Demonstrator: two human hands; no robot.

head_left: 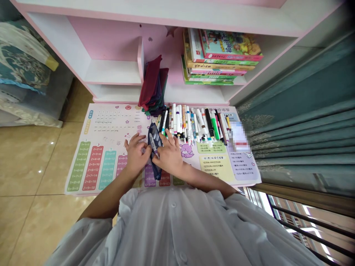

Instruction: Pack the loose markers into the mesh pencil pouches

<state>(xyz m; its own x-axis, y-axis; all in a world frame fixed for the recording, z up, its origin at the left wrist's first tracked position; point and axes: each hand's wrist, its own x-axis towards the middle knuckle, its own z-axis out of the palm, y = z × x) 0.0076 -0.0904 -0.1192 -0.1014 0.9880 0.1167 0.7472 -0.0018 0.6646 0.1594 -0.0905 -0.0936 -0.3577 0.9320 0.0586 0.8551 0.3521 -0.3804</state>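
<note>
Looking down from my head, I see the navy pouch (157, 174) near the front edge of the printed mat (113, 123), open room to its left, heaped pens (189, 125) right of its far end. A marker (152, 142) lies along it, inside or on top, I can't tell. My left hand (138, 151) curls, thumb at its edge; my right hand (169, 154) partly hides it; whether either grips is unclear.
</note>
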